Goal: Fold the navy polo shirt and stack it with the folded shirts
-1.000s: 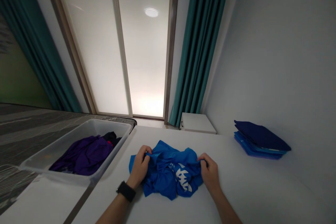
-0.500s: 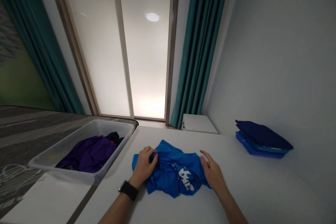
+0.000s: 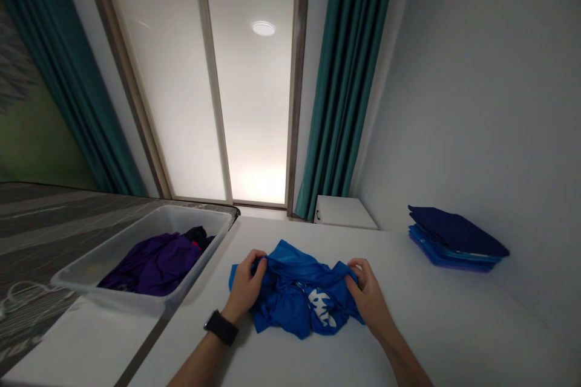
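A crumpled blue T-shirt (image 3: 295, 290) with a white print lies bunched on the white table (image 3: 318, 366) in front of me. My left hand (image 3: 249, 281), with a black watch (image 3: 221, 327) on its wrist, pinches the cloth at the shirt's upper left. At the right edge of the shirt, my right hand (image 3: 367, 290) has its thumb and fingers closed on a fold. Cloth hides some of the fingertips.
On the left stands a translucent plastic bin (image 3: 136, 305) holding purple and dark clothes (image 3: 157, 263). A stack of folded blue garments (image 3: 456, 239) sits at the right by the wall. Behind the table is a low white cabinet (image 3: 345, 213).
My right hand's fingers have closed onto the shirt's right edge, lifting it slightly. The left hand has shifted a little and pinches the cloth at the upper left.
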The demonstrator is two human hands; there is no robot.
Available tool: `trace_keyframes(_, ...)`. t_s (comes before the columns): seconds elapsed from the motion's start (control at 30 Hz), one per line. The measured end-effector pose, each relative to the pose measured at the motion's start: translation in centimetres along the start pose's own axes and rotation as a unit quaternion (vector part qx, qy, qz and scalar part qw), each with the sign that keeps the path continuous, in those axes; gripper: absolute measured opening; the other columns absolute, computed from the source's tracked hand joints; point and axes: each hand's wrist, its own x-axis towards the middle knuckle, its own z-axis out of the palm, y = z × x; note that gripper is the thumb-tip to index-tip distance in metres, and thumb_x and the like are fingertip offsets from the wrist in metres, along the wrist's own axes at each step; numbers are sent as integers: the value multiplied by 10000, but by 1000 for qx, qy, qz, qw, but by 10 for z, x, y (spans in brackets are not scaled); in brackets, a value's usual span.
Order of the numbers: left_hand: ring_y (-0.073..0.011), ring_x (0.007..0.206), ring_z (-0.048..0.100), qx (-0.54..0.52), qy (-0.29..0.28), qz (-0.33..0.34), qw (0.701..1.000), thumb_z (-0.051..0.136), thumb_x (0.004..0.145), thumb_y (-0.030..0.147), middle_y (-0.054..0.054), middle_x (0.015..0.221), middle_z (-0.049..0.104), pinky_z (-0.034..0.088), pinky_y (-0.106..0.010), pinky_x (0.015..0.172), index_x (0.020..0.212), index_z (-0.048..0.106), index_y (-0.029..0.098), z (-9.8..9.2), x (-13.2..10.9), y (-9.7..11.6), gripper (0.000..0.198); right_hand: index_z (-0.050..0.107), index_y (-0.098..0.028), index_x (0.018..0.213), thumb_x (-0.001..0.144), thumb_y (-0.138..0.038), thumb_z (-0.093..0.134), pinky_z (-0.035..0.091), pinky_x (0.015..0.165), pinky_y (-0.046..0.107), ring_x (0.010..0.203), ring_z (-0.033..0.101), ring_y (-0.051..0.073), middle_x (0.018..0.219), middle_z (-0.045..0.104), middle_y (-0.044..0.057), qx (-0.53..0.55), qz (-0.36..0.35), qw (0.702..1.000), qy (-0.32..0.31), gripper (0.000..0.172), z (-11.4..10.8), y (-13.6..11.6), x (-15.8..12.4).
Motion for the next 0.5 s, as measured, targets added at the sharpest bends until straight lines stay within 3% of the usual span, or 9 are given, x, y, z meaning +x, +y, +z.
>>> trace_keyframes(0.1,-194,775,588,-3,-36,3,999,428,933,403,-27,825,633,465,-309,727,881,582,204,0,-1,-2,257,480,-233,1279,837,-541,535,488,683,309,807,627,209,969,657,53,-50,-2,999,-14,542,1,1,-1)
trace_keyframes(0.2,-216,843,584,29,-81,30,996,419,934,404,-56,892,632,460,-354,799,991,597,203,0,-2,-3,274,632,-229,1089,830,-559,528,448,895,396,998,603,266,1043,676,77,-154,-32,987,-29,432,3,4,1)
trace_keyframes(0.33,-231,857,560,138,-111,76,981,453,911,354,-47,838,602,418,-403,841,883,620,208,1,-2,-3,224,640,-216,784,858,-556,473,456,820,366,814,608,242,808,674,59,-198,-49,979,-6,386,4,4,3)
trace_keyframes(0.4,-231,876,554,173,-116,94,973,464,907,339,-45,854,604,401,-403,846,809,611,209,0,-2,-2,219,619,-213,772,856,-554,474,463,764,336,773,600,227,782,661,49,-177,-50,983,24,380,2,2,4)
trace_keyframes(0.5,-233,897,550,191,-126,127,965,527,878,358,-47,904,616,392,-397,847,865,618,215,-3,-2,-1,171,597,-207,803,843,-544,499,465,722,310,753,596,213,764,642,31,-143,-47,987,63,353,-1,0,4)
